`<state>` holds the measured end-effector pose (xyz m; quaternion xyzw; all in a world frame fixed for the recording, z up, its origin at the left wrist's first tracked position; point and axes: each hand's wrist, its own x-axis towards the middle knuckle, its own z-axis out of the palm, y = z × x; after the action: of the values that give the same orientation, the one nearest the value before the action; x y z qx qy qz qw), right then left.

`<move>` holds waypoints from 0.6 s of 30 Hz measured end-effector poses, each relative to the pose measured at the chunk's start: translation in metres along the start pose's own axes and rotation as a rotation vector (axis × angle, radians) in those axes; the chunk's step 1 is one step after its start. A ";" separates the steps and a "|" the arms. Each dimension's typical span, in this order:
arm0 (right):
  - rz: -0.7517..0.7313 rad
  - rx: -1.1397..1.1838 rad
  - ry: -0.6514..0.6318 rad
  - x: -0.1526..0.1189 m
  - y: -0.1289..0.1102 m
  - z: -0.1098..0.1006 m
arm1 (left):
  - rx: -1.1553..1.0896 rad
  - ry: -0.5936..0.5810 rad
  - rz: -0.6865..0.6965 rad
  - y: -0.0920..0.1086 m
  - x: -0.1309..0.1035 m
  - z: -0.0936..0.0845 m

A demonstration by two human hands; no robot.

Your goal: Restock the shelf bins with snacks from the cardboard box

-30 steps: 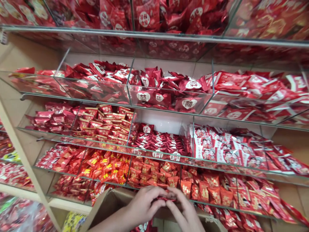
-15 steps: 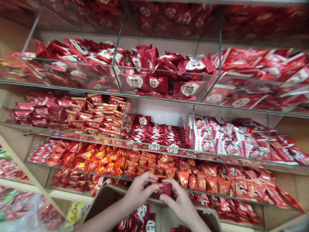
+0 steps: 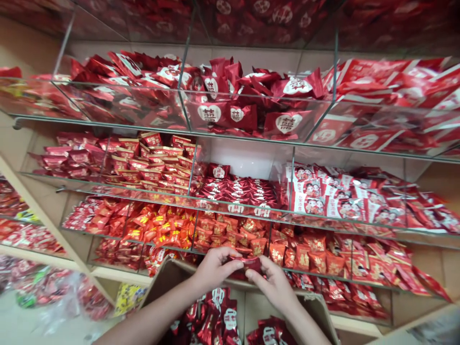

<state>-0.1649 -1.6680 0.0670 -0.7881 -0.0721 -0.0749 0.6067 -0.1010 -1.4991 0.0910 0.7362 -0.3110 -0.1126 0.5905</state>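
Note:
Between my two hands is a small dark red candy packet, pinched at both ends above a cardboard box. My left hand grips its left side, thumb toward me. The other side is held by my right hand, thumb and fingers closed on it. Below, inside the open cardboard box, lie more dark red packets with white labels, in a left and a right pile. Matching dark red packets stand in neat rows in the middle shelf compartment, straight ahead.
Clear dividers split the shelves into compartments. Larger red bags with white hearts fill the upper shelf. Orange-red packets sit just behind my hands. Bagged candies lie at the lower left, near a yellow packet.
My view has shifted, so the shelves sit slightly higher and further right, with more of the box showing. The packet has tipped flatter between my hands, which still hold it.

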 end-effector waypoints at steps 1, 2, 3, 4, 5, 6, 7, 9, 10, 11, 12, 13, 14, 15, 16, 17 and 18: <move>0.014 0.042 0.003 0.001 0.001 -0.001 | -0.035 0.003 -0.002 0.000 0.000 0.000; 0.030 0.086 0.013 0.002 0.001 -0.002 | -0.068 0.003 -0.008 0.000 0.001 0.000; 0.046 0.126 0.024 0.003 0.002 -0.003 | -0.097 0.000 -0.020 0.000 0.001 0.000; 0.060 0.158 0.035 0.003 0.003 -0.003 | -0.119 -0.010 -0.038 0.001 0.002 0.000; 0.072 0.180 0.042 0.004 0.003 -0.004 | -0.134 -0.023 -0.058 0.002 0.002 0.000; 0.082 0.196 0.046 0.004 0.004 -0.005 | -0.146 -0.033 -0.077 0.003 0.003 0.000; 0.091 0.210 0.044 0.004 0.004 -0.006 | -0.161 -0.042 -0.092 0.003 0.004 -0.001; 0.108 0.228 0.043 0.005 0.003 -0.007 | -0.204 -0.051 -0.102 0.004 0.005 -0.001; 0.115 0.233 0.047 0.005 0.003 -0.007 | -0.227 -0.056 -0.100 0.004 0.006 -0.002; 0.120 0.233 0.049 0.006 0.004 -0.008 | -0.245 -0.065 -0.098 0.003 0.007 -0.002; 0.121 0.228 0.051 0.006 0.004 -0.008 | -0.254 -0.075 -0.095 0.003 0.007 -0.002; 0.120 0.221 0.055 0.006 0.005 -0.008 | -0.248 -0.086 -0.091 0.002 0.007 -0.003; 0.118 0.213 0.064 0.007 0.005 -0.009 | -0.231 -0.095 -0.087 0.001 0.007 -0.003; 0.116 0.205 0.071 0.007 0.006 -0.009 | -0.210 -0.103 -0.086 0.000 0.007 -0.002; 0.114 0.197 0.075 0.006 0.007 -0.008 | -0.189 -0.106 -0.089 -0.001 0.006 -0.002; 0.110 0.190 0.075 0.006 0.007 -0.008 | -0.172 -0.103 -0.096 -0.001 0.006 -0.001; 0.105 0.184 0.067 0.005 0.008 -0.007 | -0.166 -0.096 -0.106 -0.001 0.005 -0.001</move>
<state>-0.1582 -1.6765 0.0626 -0.7289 -0.0168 -0.0621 0.6816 -0.0964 -1.5010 0.0909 0.6938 -0.2890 -0.2041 0.6273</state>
